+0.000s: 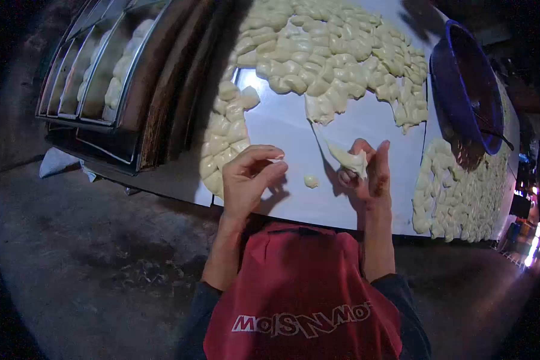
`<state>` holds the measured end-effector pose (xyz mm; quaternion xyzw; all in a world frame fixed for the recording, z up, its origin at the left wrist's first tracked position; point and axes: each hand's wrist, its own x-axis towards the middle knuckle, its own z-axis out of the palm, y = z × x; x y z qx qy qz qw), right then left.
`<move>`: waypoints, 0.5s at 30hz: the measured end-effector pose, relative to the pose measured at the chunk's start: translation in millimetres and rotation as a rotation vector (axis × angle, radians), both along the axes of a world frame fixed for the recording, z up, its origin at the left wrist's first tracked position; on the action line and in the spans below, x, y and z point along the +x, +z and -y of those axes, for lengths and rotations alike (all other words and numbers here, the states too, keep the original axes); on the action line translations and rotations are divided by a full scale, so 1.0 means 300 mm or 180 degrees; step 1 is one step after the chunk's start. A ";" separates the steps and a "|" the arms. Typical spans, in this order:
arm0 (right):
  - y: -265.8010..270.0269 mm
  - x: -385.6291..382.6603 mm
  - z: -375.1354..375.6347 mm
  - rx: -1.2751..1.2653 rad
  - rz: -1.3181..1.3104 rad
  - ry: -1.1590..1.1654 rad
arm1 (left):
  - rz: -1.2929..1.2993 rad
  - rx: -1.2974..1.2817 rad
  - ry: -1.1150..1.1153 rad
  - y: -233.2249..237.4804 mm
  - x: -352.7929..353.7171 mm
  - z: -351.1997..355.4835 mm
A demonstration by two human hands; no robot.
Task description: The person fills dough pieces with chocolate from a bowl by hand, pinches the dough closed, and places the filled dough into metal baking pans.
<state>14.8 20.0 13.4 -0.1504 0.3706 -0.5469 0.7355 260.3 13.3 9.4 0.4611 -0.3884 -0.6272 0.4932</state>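
Pale dough pieces (318,51) lie pressed together in a wide sheet over the white table (282,132). My right hand (369,171) holds a lump of dough (349,161), and a thin stretched strand runs from it up to the edge of the sheet. Pinched between the thumb and fingers of my left hand (252,180) is a small white bit of dough (276,159). On the table between both hands sits a small loose dough piece (311,181).
At the upper left, a metal tray with compartments (115,90) holds dough on a dark stack. A purple basin (462,90) stands at the right, beside more dough pieces (456,192). The table's near edge runs just beyond the red apron (306,282).
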 end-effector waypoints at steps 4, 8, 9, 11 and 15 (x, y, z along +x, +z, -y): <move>-0.035 -0.049 -0.006 0.0021 0.0058 0.0155 | 0.0547 -0.0557 -0.0837 -0.019 -0.086 0.041; -0.032 -0.055 0.002 0.0050 -0.0124 0.0206 | 0.0143 -0.0267 -0.1209 -0.016 -0.162 0.103; -0.021 -0.050 0.005 0.0041 -0.0162 0.0206 | 0.0191 -0.0137 -0.1332 -0.007 -0.173 0.118; 0.003 -0.033 0.012 0.0014 -0.0238 0.0185 | 0.0370 0.0000 -0.1566 0.013 -0.183 0.139; -0.001 -0.022 0.018 0.0107 -0.0738 0.0283 | 0.0554 -0.0222 -0.1510 -0.003 -0.188 0.150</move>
